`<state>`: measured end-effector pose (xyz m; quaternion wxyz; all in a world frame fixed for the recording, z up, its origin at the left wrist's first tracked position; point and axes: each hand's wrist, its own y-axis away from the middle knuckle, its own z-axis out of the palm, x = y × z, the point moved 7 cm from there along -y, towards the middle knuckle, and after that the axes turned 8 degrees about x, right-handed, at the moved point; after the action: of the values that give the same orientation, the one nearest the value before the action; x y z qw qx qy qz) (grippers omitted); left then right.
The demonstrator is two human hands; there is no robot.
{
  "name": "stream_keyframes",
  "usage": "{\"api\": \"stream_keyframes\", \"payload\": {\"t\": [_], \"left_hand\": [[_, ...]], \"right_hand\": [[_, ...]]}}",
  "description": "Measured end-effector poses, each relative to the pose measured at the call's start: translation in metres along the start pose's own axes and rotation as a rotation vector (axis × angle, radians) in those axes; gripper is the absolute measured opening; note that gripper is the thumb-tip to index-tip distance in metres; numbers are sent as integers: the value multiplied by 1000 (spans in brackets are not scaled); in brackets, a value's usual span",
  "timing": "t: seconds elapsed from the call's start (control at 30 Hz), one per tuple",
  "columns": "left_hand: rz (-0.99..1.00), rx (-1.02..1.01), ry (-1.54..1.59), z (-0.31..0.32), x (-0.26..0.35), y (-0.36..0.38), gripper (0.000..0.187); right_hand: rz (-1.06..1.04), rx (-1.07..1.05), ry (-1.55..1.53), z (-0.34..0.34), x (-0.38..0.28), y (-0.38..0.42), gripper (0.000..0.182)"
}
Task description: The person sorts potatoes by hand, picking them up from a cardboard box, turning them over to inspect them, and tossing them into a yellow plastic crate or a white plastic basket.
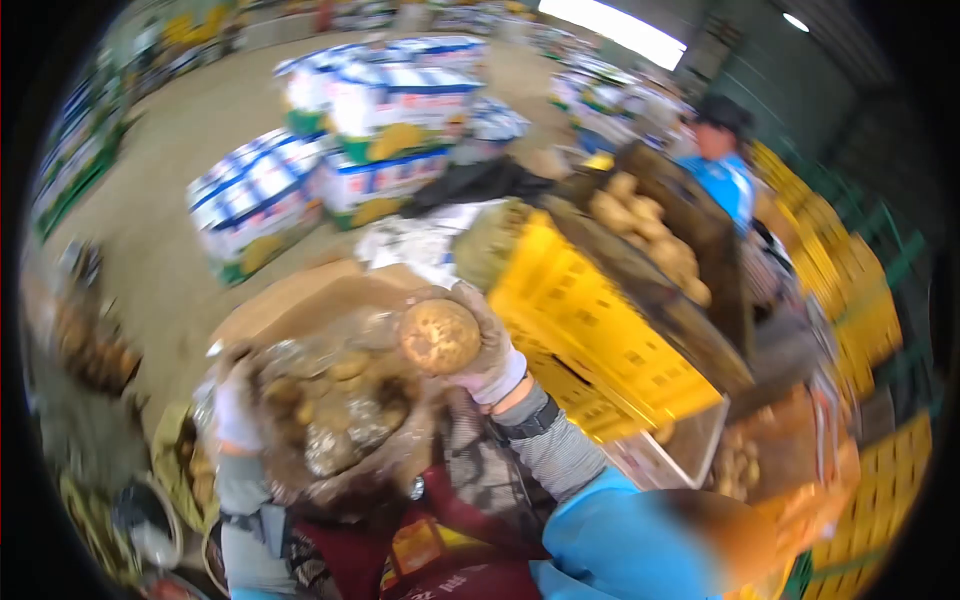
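A large round potato (439, 336) is gripped in my right hand (488, 340), which wears a dirty white glove. It is held up over the right side of an open cardboard box (290, 300). A clear plastic liner (400, 455) hangs in the box and over its near edge. Inside lie several potatoes (345, 370), partly covered by crumpled plastic. My left hand (237, 405), also gloved, is at the left edge of the box and liner. Its fingers are blurred, so whether they grip the liner cannot be made out.
A yellow plastic crate (590, 330) stands right of the box, beside a dark trough (690, 190) holding potatoes (650, 235). A co-worker in blue (722, 180) is behind it. Printed cartons (400, 105) are stacked ahead. Orange crates (790, 460) and sacks (178, 455) stand nearby.
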<state>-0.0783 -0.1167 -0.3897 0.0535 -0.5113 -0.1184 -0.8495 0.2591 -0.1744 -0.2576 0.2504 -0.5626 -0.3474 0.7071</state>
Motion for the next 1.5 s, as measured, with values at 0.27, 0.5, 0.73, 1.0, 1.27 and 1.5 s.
{"api": "stream_keyframes", "payload": {"t": [0.27,0.5,0.73,1.0,1.27,1.5], "left_hand": [[-149,-94,-55,-35,-82,-60,36],[-101,136,-121,-110,-126,-106,36],[-164,129,-160,-115,-105,-88,43],[-173,45,-212,-118,-107,-94,37],[-175,27,156,-70,-36,-26,25],[76,63,275,-160,114,18,20]], "right_hand": [[199,919,-433,-191,-302,106,59],[-49,1460,-600,-274,-375,263,53],[26,1342,-608,-293,-358,295,46],[163,1085,-561,-283,-346,284,47],[397,1001,-518,-215,-319,208,57],[908,668,-74,-99,-134,81,49]]}}
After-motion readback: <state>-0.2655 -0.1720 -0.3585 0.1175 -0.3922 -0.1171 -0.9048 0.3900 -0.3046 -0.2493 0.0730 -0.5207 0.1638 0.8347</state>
